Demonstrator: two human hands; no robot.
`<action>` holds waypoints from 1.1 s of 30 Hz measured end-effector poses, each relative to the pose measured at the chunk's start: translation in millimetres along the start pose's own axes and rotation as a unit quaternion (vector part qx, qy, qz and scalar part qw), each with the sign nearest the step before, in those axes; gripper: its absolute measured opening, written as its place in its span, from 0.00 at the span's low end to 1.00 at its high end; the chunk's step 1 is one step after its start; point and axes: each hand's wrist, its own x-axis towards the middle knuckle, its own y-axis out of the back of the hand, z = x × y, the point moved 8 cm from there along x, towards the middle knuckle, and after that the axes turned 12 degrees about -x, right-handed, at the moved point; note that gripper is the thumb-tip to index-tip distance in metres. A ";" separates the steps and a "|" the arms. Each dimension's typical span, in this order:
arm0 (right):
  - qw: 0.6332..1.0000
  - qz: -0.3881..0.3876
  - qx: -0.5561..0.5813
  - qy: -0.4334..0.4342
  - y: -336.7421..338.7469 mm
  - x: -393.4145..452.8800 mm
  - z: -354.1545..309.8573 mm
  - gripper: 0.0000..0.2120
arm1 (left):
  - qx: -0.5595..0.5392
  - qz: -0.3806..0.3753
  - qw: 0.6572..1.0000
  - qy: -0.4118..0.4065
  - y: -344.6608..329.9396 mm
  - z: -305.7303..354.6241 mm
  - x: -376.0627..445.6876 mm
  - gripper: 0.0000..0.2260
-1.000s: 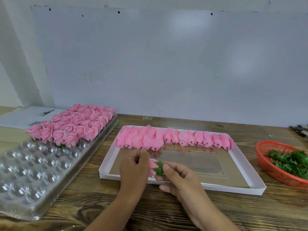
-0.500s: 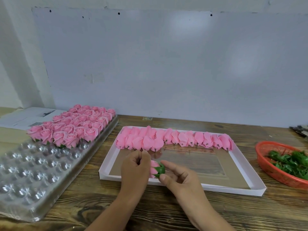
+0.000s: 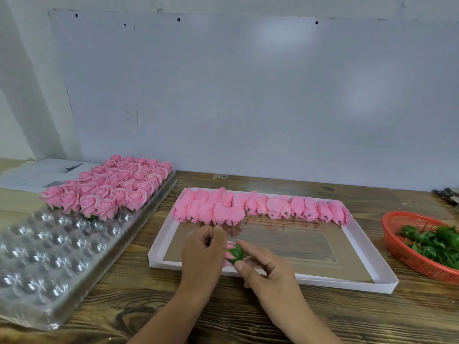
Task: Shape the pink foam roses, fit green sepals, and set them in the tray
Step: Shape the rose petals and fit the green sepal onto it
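Observation:
My left hand (image 3: 202, 254) grips a pink foam rose (image 3: 229, 253), most of it hidden behind the fingers. A green sepal (image 3: 238, 254) sits on the rose's base, and my right hand (image 3: 267, 268) pinches it between thumb and fingertips. Both hands are over the front left edge of the white shallow box (image 3: 308, 281). A row of unshaped pink buds (image 3: 260, 207) lies along the box's far side. The clear plastic tray (image 3: 49, 247) at left holds several finished roses (image 3: 109, 189) in its far cells.
A red basket (image 3: 407, 256) of green sepals (image 3: 432, 242) stands at the right edge of the wooden table (image 3: 173, 314). Papers (image 3: 37, 172) lie at the far left. Dark tools (image 3: 447, 194) lie at the far right. A white wall panel rises behind the table.
My right hand's fingers have shifted around the green sepal, seating it further over the rose's base. My left hand has kept its grip, almost still.

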 end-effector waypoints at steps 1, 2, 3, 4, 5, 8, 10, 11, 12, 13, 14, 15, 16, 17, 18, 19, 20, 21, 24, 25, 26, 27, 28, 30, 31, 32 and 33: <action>1.000 0.005 -0.011 0.010 0.9 0.2 -1.2 0.19 | -0.001 -0.004 1.000 0.001 -0.8 -0.2 -0.1 0.18; 1.000 0.010 -0.017 0.017 2.0 0.5 -2.0 0.19 | -0.001 -0.007 1.000 0.001 -1.2 -0.2 0.3 0.18; 1.000 0.014 -0.016 0.020 2.9 0.8 -2.4 0.18 | -0.002 -0.010 1.000 0.002 -1.3 -0.2 0.8 0.18; 1.000 0.016 -0.007 0.019 3.7 1.1 -2.4 0.18 | -0.005 -0.013 1.000 0.002 -1.7 -0.2 1.5 0.19; 1.000 0.019 0.011 0.013 4.6 1.3 -1.9 0.18 | -0.008 -0.016 1.000 0.002 -1.8 0.3 2.1 0.19; 0.998 0.040 0.050 -0.021 8.5 2.2 2.1 0.18 | -0.018 -0.022 1.000 0.012 -2.0 0.3 2.2 0.21; 0.998 0.056 0.026 -0.026 11.7 1.7 2.6 0.17 | -0.016 -0.020 0.999 0.021 -1.6 -0.9 1.8 0.21; 0.998 0.063 0.007 -0.020 13.2 1.2 1.9 0.16 | -0.016 -0.017 0.999 0.024 -1.2 -1.4 1.5 0.21; 0.998 0.066 -0.010 -0.011 14.3 0.4 0.7 0.15 | -0.015 -0.016 0.999 0.024 -1.0 -1.6 1.2 0.20; 0.997 0.068 -0.025 -0.003 15.0 -0.2 -0.4 0.15 | -0.012 -0.016 1.000 0.023 -1.1 -1.2 0.9 0.20; 0.997 0.068 -0.039 0.005 15.3 -0.6 -1.4 0.16 | -0.006 -0.018 1.000 0.021 -1.4 -0.7 0.7 0.19; 0.996 0.067 -0.051 0.010 14.9 -0.7 -2.0 0.16 | -0.001 -0.020 1.000 0.018 -1.7 -0.2 0.5 0.19; 0.996 0.064 -0.060 0.012 13.9 -0.6 -2.0 0.17 | 0.004 -0.023 1.000 0.015 -2.0 -0.2 0.4 0.19; 0.996 0.061 -0.067 0.010 12.8 -0.6 -1.1 0.17 | 0.009 -0.025 1.000 0.010 -2.3 -0.2 0.3 0.19; 0.996 0.058 -0.074 0.007 11.9 -0.7 0.3 0.16 | 0.018 -0.026 0.999 0.004 -2.3 -0.5 0.6 0.19; 0.995 0.057 -0.082 0.003 11.5 -0.7 1.6 0.16 | 0.028 -0.029 0.999 0.000 -2.5 -0.9 0.9 0.19; 0.994 0.057 -0.088 0.001 11.8 -0.7 2.7 0.15 | 0.034 -0.036 0.999 0.000 -3.5 -1.3 0.7 0.19; 0.994 0.060 -0.091 -0.001 13.0 -0.3 3.5 0.14 | 0.032 -0.047 0.998 0.004 -5.1 -1.4 0.3 0.19; 0.993 0.083 -0.085 -0.006 21.8 3.4 4.3 0.15 | -0.018 -0.098 0.994 0.039 -14.4 -1.7 -0.9 0.17; 0.993 0.090 -0.080 -0.009 25.4 5.0 4.2 0.14 | -0.035 -0.121 0.991 0.052 -18.1 -1.9 -1.0 0.16; 0.993 0.096 -0.072 -0.013 28.6 6.5 4.6 0.14 | -0.053 -0.144 0.986 0.068 -21.4 -2.2 -1.3 0.14; 0.993 0.101 -0.062 -0.017 31.3 7.9 5.3 0.13 | -0.072 -0.163 0.981 0.083 -23.9 -3.0 -1.5 0.11; 0.993 0.103 -0.052 -0.022 33.5 9.1 6.5 0.12 | -0.087 -0.177 0.975 0.098 -25.4 -4.6 -1.6 0.08; 0.993 0.108 -0.039 -0.032 36.8 10.7 9.5 0.11 | -0.107 -0.197 0.967 0.123 -26.9 -8.6 -1.9 0.05; 0.992 0.111 -0.034 -0.037 38.0 11.3 10.9 0.10 | -0.115 -0.205 0.963 0.132 -27.4 -10.3 -2.3 0.05; 0.992 0.114 -0.032 -0.042 39.0 11.7 12.4 0.10 | -0.124 -0.212 0.959 0.140 -28.0 -11.3 -2.8 0.05; 0.992 0.117 -0.032 -0.044 39.9 12.1 13.3 0.10 | -0.131 -0.216 0.956 0.146 -28.2 -11.9 -3.2 0.06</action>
